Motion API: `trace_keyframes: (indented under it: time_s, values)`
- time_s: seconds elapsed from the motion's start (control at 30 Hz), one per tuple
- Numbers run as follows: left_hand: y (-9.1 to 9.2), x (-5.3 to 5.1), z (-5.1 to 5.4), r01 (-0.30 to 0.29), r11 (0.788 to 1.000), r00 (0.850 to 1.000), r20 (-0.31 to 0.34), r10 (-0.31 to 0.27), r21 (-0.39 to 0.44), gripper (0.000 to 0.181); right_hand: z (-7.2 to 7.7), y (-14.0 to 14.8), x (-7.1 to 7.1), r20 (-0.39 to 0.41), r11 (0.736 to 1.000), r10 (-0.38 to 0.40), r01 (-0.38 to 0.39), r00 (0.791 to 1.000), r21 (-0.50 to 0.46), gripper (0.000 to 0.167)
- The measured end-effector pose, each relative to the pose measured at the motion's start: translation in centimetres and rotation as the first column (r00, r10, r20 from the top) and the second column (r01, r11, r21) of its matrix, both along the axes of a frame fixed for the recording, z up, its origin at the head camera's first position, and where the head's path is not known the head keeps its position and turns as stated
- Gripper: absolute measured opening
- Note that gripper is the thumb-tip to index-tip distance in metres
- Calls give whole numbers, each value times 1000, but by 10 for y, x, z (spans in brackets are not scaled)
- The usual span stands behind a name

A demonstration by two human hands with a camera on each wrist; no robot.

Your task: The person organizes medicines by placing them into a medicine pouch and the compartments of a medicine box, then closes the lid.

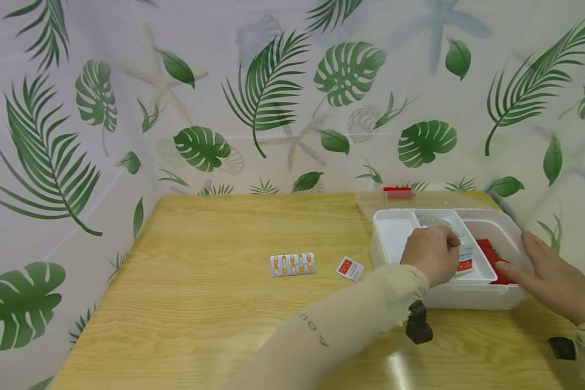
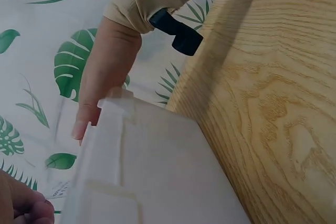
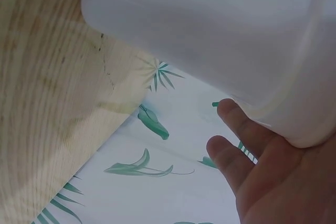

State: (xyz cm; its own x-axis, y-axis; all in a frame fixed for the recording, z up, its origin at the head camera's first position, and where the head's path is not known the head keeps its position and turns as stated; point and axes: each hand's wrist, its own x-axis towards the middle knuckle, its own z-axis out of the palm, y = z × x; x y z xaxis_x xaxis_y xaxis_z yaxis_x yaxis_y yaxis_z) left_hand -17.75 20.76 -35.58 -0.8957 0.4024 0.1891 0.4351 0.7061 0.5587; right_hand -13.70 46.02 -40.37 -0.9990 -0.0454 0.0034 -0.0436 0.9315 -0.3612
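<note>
At the right of the table stands a white translucent plastic box [image 1: 468, 298] with a white divided tray [image 1: 395, 238] in it. My left hand [image 1: 431, 254] is over the tray's middle compartment, fingers curled, pinching a white-and-red sachet [image 1: 465, 260] that it partly hides. In the left wrist view, the fingertips meet the printed sachet [image 2: 59, 189]. My right hand [image 1: 556, 276] holds the box's right end, thumb over the rim and fingers outside. Two of its fingers [image 3: 236, 166] look spread in the right wrist view.
A blister pack of orange capsules [image 1: 293, 264] and another white-and-red sachet [image 1: 350, 268] lie left of the box. Behind it, the clear lid [image 1: 370, 201] is folded back, with a red latch [image 1: 398, 192]. A red item [image 1: 492, 254] sits in the right section.
</note>
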Motion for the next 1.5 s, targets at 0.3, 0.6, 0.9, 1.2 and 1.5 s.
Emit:
trace_keyframes:
  time_s: [0.3,0.6,0.9,1.2,1.5]
  values:
    - [3,-1,-6,37,996,996,-83,-45,-87,14,4,1,-1,-29,1000,-9,9,1000,25,98]
    - [3,0,-14,101,979,982,-140,-126,-174,19,1,-1,1,2,1000,-20,20,1000,7,98]
    - [1,3,-16,87,961,966,-214,-146,-262,21,1,-2,2,-7,1000,-20,20,1000,8,97]
    - [-3,4,-15,117,978,963,-221,-154,-171,17,1,-3,3,-6,1000,-18,18,1000,0,97]
    - [-32,-8,7,143,982,978,-171,-121,122,14,1,-2,3,3,1000,-28,28,1000,4,98]
